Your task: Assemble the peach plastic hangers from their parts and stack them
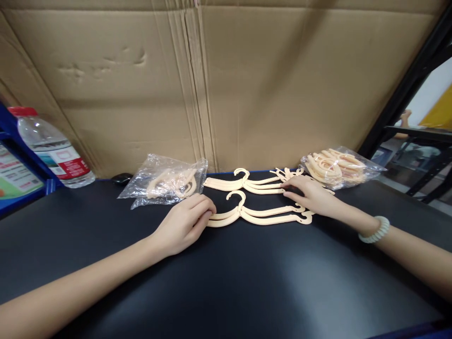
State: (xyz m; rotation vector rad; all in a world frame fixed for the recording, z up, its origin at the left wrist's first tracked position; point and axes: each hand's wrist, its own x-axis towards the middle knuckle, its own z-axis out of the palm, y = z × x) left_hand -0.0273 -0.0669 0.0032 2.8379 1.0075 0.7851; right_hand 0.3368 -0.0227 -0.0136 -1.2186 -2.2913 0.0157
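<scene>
Two stacks of cream plastic hangers lie flat on the black table (226,282). My left hand (183,223) rests on the left end of the near hanger stack (257,214), fingers curled over it. My right hand (312,195) lies palm down over the right end of that stack, its fingertips reaching the far hanger stack (247,183). A pale beaded bracelet (375,230) circles my right wrist.
A clear bag of hangers (165,183) lies at the left, another bag of hangers (335,167) at the right. A water bottle (49,148) and a small black object (122,178) sit at far left. Cardboard (212,84) walls the back. A black frame stands at right.
</scene>
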